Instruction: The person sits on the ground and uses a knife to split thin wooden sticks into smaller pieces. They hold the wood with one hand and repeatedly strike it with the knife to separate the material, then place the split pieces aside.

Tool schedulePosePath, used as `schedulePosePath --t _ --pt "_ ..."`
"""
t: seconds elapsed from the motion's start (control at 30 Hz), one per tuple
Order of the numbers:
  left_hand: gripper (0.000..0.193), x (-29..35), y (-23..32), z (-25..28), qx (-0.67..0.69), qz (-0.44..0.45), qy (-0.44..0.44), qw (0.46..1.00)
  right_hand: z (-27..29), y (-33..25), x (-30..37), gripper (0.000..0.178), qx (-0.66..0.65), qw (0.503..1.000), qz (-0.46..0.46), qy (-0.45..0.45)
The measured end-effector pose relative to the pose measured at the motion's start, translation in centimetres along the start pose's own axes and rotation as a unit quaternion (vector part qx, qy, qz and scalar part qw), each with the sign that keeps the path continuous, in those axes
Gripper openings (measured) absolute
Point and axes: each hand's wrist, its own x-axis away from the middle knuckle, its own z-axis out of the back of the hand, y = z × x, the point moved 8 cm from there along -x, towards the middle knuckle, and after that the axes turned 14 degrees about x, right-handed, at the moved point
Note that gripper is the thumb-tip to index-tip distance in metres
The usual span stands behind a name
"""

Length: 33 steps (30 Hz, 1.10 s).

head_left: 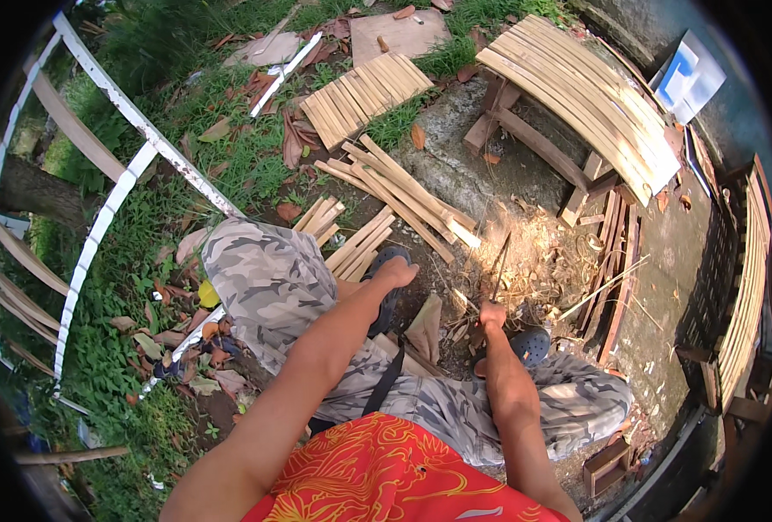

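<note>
My right hand [492, 315] is closed round the near end of a long, thin, dark knife-like blade [501, 265], which points away from me over a heap of pale shavings [538, 252]. To its left, my left hand [397, 272] is closed beside my left clog [384, 300]; what its fingers hold, if anything, cannot be made out. Just beyond that hand lie short bamboo slats [360, 241] on the ground. Longer split bamboo strips [403, 187] are piled loosely farther off. My right clog [530, 345] rests just right of my right hand.
A slatted bamboo bench [590, 96] stands at the far right, with a small slatted panel [366, 97] left of it. Dark wooden lengths [610, 261] lie at right. A white frame [99, 226] rises over grass on the left. Another slatted piece [745, 296] borders the right side.
</note>
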Motion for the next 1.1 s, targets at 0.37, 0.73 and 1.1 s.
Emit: schedulePosePath --t 0.37,0.73,1.1 --pt "0.052 -3.6 -9.6 6.4 -0.044 0.106 0.086 0.990 0.2 -9.6 5.5 0.042 0.086 0.961 0.263 0.008" --pt "0.046 -5.0 -8.8 13.0 -0.053 0.151 0.108 0.981 -5.1 -9.2 4.1 0.048 0.321 0.915 0.211 -0.124" --pt "0.061 -11.1 -7.9 8.9 -0.042 0.129 0.139 0.981 -2.8 -11.8 4.7 0.049 0.398 0.877 0.171 -0.206"
